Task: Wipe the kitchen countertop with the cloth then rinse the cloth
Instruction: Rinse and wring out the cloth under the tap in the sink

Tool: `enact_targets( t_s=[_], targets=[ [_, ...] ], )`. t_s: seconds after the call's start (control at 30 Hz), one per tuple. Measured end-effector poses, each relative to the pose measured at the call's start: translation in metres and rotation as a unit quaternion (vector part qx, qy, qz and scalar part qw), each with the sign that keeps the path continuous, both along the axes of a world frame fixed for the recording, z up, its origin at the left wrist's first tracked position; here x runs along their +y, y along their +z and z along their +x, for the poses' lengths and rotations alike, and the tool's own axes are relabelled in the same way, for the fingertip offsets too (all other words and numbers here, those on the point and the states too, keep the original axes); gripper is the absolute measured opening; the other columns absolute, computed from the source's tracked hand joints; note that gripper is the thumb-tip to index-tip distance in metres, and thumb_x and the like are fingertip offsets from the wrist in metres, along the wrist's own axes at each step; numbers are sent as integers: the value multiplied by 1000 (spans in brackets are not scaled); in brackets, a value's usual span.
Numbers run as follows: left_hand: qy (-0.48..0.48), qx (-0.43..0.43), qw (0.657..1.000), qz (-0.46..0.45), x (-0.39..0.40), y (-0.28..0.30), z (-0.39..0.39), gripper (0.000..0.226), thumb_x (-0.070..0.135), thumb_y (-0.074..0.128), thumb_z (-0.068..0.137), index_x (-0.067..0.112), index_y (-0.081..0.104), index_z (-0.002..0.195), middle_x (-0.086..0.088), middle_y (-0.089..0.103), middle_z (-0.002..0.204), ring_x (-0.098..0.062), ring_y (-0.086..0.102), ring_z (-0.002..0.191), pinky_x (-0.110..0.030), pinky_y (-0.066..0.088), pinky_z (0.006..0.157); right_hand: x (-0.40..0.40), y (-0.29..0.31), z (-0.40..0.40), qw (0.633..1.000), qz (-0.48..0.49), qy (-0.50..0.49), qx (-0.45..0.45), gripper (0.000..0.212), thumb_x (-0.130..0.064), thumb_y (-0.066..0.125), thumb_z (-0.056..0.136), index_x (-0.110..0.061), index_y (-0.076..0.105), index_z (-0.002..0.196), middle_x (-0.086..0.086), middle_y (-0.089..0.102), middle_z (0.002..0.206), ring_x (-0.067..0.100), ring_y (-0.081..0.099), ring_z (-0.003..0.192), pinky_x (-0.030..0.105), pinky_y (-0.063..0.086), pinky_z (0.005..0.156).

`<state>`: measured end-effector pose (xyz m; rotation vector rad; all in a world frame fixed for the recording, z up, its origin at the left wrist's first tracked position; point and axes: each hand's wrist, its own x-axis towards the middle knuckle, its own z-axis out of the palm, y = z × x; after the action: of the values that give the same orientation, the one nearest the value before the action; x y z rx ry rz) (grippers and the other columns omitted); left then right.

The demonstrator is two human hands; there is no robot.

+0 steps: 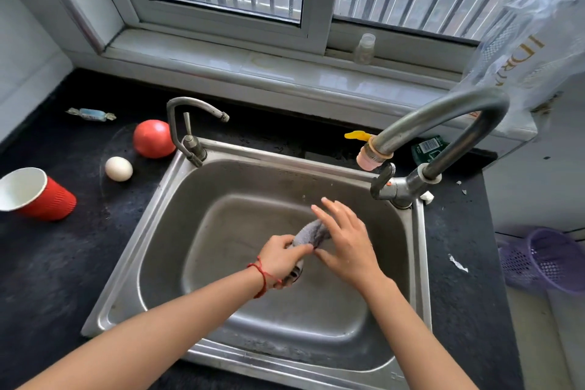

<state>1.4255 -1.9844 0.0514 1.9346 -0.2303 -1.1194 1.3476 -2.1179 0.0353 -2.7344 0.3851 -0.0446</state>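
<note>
A grey cloth (311, 234), rolled into a thick twist, is held over the middle of the steel sink (177, 231). My left hand (280, 258) grips its lower end, fingers curled round it. My right hand (345, 239) lies over the upper end with the fingers stretched out straight and the thumb pointing toward the left hand. The big curved tap (443, 123) with a pink nozzle (370, 158) arches over the sink's far right corner; no water stream is visible. The dark countertop (57, 263) surrounds the sink.
On the counter to the left lie a tipped red paper cup (38, 195), a white egg (118, 168), a tomato (153, 138) and a wrapped candy (91, 114). A small tap (190, 123) stands at the sink's far left corner. A purple basket (544, 260) sits at right.
</note>
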Motion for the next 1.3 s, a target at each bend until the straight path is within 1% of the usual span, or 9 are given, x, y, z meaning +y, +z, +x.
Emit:
enact_targets(
  t_s=[0.13, 0.2, 0.27, 0.4, 0.57, 0.73, 0.87, 1.17, 1.3],
  targets=[
    [-28, 430, 900, -67, 10, 14, 7, 31, 49, 49, 79, 20, 53, 72, 3, 50, 48, -4, 38, 27, -7, 23, 28, 8, -18, -18, 978, -120, 51, -164, 58, -37, 66, 69, -24, 47, 122, 7, 42, 129, 28, 35, 128, 43, 17, 113],
    [-129, 519, 838, -109, 16, 14, 11, 37, 57, 54, 71, 21, 60, 78, 6, 52, 48, -2, 40, 29, -8, 28, 26, 7, -9, -14, 946, -128, 61, -291, 19, -32, 53, 82, -18, 52, 95, 6, 48, 100, 25, 49, 102, 45, 29, 109],
    [-194, 539, 810, -125, 19, 20, 17, 43, 59, 65, 65, 23, 64, 87, 6, 54, 51, -1, 42, 30, -8, 32, 27, 3, 10, -6, 924, -113, 111, -349, 11, -25, 56, 83, -14, 51, 83, 7, 55, 78, 24, 53, 75, 43, 49, 85],
    [-302, 360, 880, -65, 15, 40, 28, 31, 38, 68, 69, 16, 58, 89, 1, 54, 51, -10, 45, 32, -10, 31, 33, -6, 33, 1, 897, -170, 223, -342, 15, -27, 50, 91, -14, 56, 93, 6, 67, 71, 20, 55, 51, 27, 47, 45],
    [-333, -40, 941, 51, 4, 33, 18, 7, 12, 62, 74, 10, 55, 75, -8, 50, 56, -12, 45, 36, -18, 36, 39, -4, 29, 8, 894, -289, 247, -239, 8, -12, 52, 73, -16, 54, 66, -2, 48, 47, 15, 44, 36, 23, 28, 32],
    [-332, -298, 884, 142, 5, 4, 11, 23, 27, 52, 79, 15, 61, 95, -14, 70, 99, -35, 62, 94, -32, 48, 75, 11, 21, 22, 934, -269, 216, 92, 26, -26, 75, 35, -18, 59, 54, 5, 58, 43, 18, 56, 33, 17, 24, 34],
    [-371, -363, 838, 171, 1, -13, 18, 27, 31, 48, 82, 17, 57, 102, -14, 68, 108, -37, 61, 101, -34, 47, 80, 17, 18, 33, 945, -132, 158, 254, 26, -8, 49, 82, -5, 57, 106, 18, 66, 108, 38, 63, 97, 33, 34, 66],
    [-492, -425, 735, 195, -11, -21, 35, 33, 27, 49, 80, 15, 50, 111, -13, 68, 106, -36, 63, 96, -34, 43, 72, 17, 7, 35, 957, 77, 24, 280, 9, -10, 51, 77, -9, 59, 80, 20, 66, 98, 39, 61, 92, 30, 36, 64],
    [-572, -489, 636, 170, -23, -9, 43, 30, 19, 49, 81, 9, 44, 109, -15, 67, 99, -37, 65, 87, -35, 38, 61, 15, 0, 28, 938, 218, -41, 266, 10, -10, 54, 73, -7, 56, 64, 17, 63, 74, 31, 58, 70, 27, 37, 53]
  ],
)
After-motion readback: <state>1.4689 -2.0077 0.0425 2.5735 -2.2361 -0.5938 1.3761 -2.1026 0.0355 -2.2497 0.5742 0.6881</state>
